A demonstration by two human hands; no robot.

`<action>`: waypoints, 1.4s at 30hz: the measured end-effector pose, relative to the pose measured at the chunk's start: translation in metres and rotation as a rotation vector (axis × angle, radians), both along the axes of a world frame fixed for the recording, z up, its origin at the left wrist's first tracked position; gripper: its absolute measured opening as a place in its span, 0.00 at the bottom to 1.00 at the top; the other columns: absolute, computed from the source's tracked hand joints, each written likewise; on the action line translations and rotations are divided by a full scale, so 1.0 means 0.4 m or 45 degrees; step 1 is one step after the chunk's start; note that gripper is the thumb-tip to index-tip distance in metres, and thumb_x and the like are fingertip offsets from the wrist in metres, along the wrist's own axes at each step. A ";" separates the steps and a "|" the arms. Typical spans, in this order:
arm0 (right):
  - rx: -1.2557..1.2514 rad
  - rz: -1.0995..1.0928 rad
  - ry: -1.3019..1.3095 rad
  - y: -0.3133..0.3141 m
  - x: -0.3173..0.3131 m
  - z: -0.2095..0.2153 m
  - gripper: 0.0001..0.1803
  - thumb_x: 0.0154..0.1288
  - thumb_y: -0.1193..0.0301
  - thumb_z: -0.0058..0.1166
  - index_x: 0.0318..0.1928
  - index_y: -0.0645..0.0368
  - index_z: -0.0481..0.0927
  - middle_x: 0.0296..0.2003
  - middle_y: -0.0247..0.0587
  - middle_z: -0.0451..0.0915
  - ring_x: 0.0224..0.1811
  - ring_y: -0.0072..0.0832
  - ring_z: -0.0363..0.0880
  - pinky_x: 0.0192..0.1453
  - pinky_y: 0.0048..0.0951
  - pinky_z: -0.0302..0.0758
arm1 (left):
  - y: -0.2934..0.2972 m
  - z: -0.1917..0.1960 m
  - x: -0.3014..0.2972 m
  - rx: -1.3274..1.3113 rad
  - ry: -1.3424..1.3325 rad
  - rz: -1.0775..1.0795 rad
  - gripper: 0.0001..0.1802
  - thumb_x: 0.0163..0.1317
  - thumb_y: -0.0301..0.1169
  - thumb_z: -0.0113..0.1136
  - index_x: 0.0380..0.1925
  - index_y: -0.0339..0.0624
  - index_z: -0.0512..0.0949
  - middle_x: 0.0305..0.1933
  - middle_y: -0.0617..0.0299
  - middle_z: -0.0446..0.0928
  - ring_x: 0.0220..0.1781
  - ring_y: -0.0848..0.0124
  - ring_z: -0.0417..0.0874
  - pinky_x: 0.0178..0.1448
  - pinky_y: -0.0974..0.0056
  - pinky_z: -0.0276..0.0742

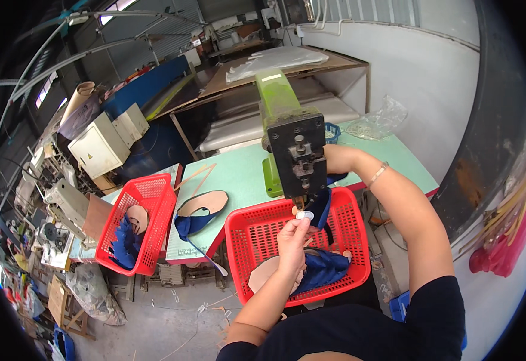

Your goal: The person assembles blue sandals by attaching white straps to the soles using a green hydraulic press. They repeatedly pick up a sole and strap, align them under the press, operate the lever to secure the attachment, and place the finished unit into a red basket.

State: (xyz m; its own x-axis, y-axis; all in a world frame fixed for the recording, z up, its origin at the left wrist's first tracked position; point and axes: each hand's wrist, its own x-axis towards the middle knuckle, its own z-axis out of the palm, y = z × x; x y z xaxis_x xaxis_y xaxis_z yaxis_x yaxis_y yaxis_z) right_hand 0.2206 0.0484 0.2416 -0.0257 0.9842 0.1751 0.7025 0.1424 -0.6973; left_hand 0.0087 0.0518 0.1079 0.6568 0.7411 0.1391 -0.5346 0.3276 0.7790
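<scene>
My left hand [291,243] is closed in a pinch on a small whitish tab [304,215] right under the black head of a green press machine [299,144]. Beside the tab, a blue strap [322,207] hangs down. My right hand [338,159] reaches behind the machine head, next to a small blue basket [332,132]; its fingers are hidden. Below my hands, a red basket [237,240] holds blue fabric pieces [322,271] and a beige sole-shaped piece [264,274].
A blue and beige sandal-like piece [201,212] lies on the green table [239,165], its strap hanging over the edge. Farther left, a second red basket [157,240] holds similar pieces. Beyond the small basket lies a clear plastic bag [378,123]. A white wall [419,78] stands at right.
</scene>
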 end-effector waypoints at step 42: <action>0.440 -0.562 1.065 -0.164 -0.269 -0.222 0.18 0.49 0.81 0.64 0.32 0.59 0.65 0.22 0.31 0.71 0.26 0.15 0.72 0.31 0.18 0.73 | 0.125 0.039 -0.089 -0.175 0.038 0.224 0.05 0.61 0.28 0.54 0.27 0.41 0.74 0.24 0.65 0.77 0.25 0.77 0.77 0.32 0.72 0.74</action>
State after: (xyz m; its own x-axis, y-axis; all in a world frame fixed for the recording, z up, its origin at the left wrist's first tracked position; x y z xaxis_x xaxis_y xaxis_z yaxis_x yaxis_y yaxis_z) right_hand 0.1132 -0.0173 0.1526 0.5905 0.7680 0.2479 0.0450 0.2753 -0.9603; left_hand -0.0270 0.1018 0.1236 0.5182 0.8552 0.0115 -0.5705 0.3356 0.7496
